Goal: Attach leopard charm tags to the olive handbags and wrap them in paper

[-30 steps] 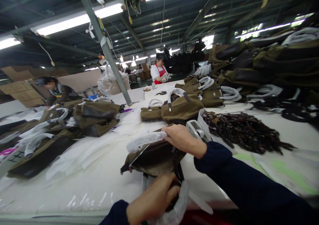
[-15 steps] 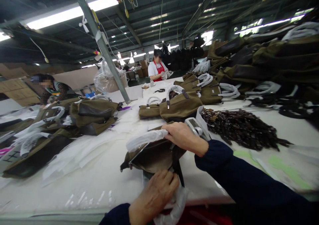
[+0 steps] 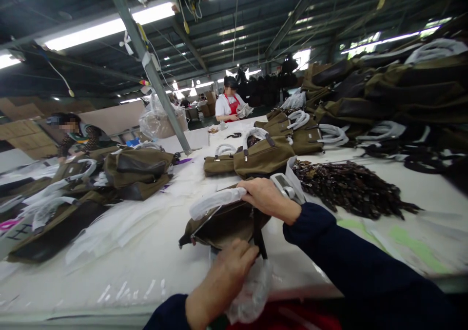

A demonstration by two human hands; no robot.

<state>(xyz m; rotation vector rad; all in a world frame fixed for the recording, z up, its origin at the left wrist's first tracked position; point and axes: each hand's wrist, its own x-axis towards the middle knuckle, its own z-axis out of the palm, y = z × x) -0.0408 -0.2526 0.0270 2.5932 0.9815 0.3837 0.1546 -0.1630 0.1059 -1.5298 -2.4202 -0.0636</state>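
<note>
An olive canvas handbag [image 3: 219, 227] lies tilted on the white table with its opening towards me, its handle wrapped in white foam sheet [image 3: 215, 203]. My right hand [image 3: 266, 198] grips the top edge of the bag at the wrapped handle. My left hand [image 3: 223, 271] sits at the bag's lower edge next to a dark strap [image 3: 260, 240], pinching a crumpled clear plastic sheet [image 3: 252, 291] that hangs below. A silver metal fitting [image 3: 284, 186] lies just beyond my right hand.
Olive handbags with white-wrapped handles [image 3: 263, 154] stand beyond, with more piled at right and left. A heap of dark brown strap pieces [image 3: 351, 188] lies to the right. Two co-workers [image 3: 228, 101] work further along, near a steel column [image 3: 146, 67].
My left hand has moved up towards the bag's edge, and the clear plastic has bunched beneath it. My right hand stays on the bag. The view has shifted slightly.
</note>
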